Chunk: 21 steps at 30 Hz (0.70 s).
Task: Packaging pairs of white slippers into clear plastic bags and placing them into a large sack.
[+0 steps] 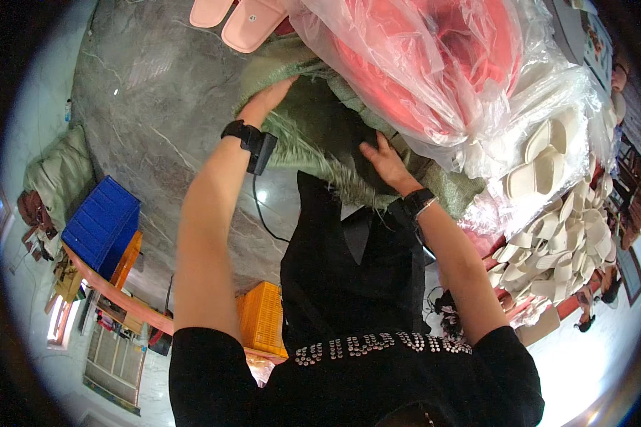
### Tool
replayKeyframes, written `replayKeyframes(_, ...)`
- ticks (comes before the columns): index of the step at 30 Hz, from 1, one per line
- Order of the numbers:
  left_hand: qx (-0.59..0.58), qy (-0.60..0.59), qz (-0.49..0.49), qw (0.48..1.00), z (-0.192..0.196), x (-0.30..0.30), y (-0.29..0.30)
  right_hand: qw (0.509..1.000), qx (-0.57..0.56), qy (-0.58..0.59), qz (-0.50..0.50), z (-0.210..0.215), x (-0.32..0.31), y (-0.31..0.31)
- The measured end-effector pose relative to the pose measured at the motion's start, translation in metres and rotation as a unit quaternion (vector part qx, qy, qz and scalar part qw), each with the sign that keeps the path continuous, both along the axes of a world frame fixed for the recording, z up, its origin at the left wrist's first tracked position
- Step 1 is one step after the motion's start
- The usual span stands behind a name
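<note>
A green woven sack (303,135) with a frayed rim is in front of me, its mouth spread and its inside dark. My left hand (265,101) reaches into the far left side of the mouth and holds the cloth, its fingertips partly hidden by the rim. On the right side, my right hand (389,165) grips the rim, with the thumb inside the mouth and some fingers hidden. Against the sack's right side rests a clear plastic bag (434,64) with pink-red contents. A black device is strapped to each wrist.
Pink slippers (253,23) lie at the top on the grey marbled surface (157,92). Beige slippers (555,242) are heaped at right, near a pair on clear plastic. Blue (103,220) and orange crates (261,320) stand at left and below. A black cable (262,217) trails nearby.
</note>
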<state>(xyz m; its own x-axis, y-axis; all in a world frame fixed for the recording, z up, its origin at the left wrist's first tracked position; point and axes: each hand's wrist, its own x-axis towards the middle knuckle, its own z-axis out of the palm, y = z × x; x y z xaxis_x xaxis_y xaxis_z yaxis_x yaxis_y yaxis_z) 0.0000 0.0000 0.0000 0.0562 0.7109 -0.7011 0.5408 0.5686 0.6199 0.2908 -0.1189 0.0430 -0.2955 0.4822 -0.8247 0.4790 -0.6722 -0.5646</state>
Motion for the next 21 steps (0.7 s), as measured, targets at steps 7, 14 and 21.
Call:
replayKeyframes(7,-0.103,0.272,-0.454,0.842,0.061,-0.028,-0.012,0.907,0.072,-0.163,0.382,-0.027,0.023,-0.063)
replayKeyframes(14,-0.004,0.218,-0.627,0.748,0.084,-0.049,-0.03,0.798,-0.072,-0.068,0.595,0.07,0.027,-0.025)
replayKeyframes(21,0.303,0.149,-0.555,0.761,0.139,-0.023,0.023,0.703,-0.078,0.08,0.702,0.102,0.052,-0.007)
